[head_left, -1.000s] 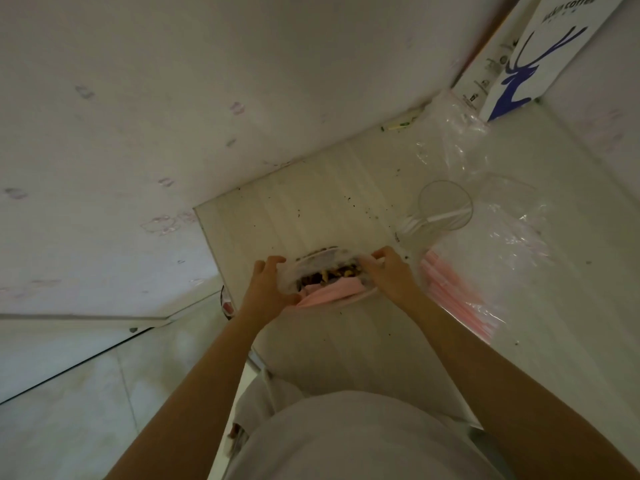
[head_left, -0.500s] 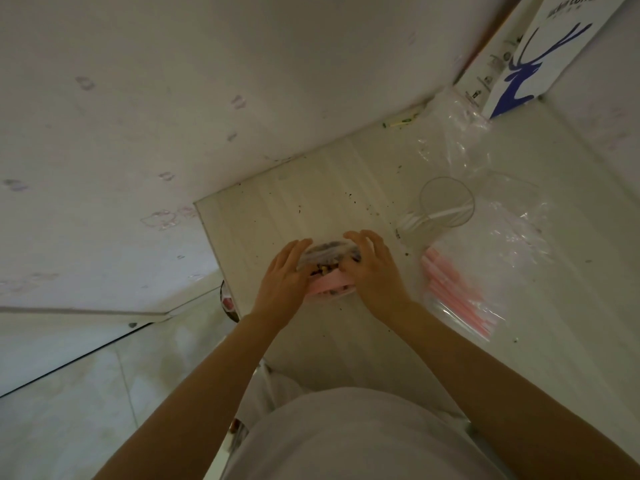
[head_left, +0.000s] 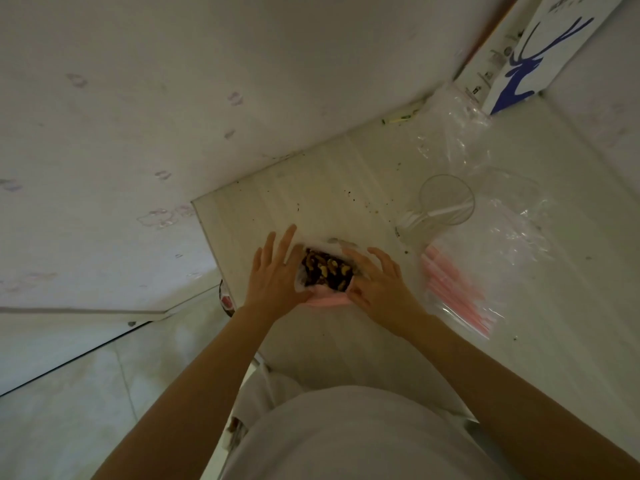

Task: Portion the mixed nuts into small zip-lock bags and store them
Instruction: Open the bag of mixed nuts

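On the bag's left side, left hand (head_left: 277,271): flat, fingers straight, pressing.
Right hand (head_left: 377,285): spread, loosely curved, resting on the right side; gripping nothing.
Zip-lock bag (head_left: 325,271): full of nuts, lying on the table (head_left: 311,202), pink seal (head_left: 327,300) nearest.
Technique: probably flatten gently, then press along the seal.
Right: spare bags (head_left: 457,289).

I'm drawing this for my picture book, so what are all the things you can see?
Table: one, pale, under everything.
Bag of nuts: one, clear with pink strip, middle of the table.
Empty bags: a pile, clear with pink strips, right of the nuts.
Cup: one, clear, behind the pile.
Spoon: one, white, in the cup.
Box: one, white with blue deer, far corner.
Left hand: one, flat on the bag's left side.
Right hand: one, on its right side.
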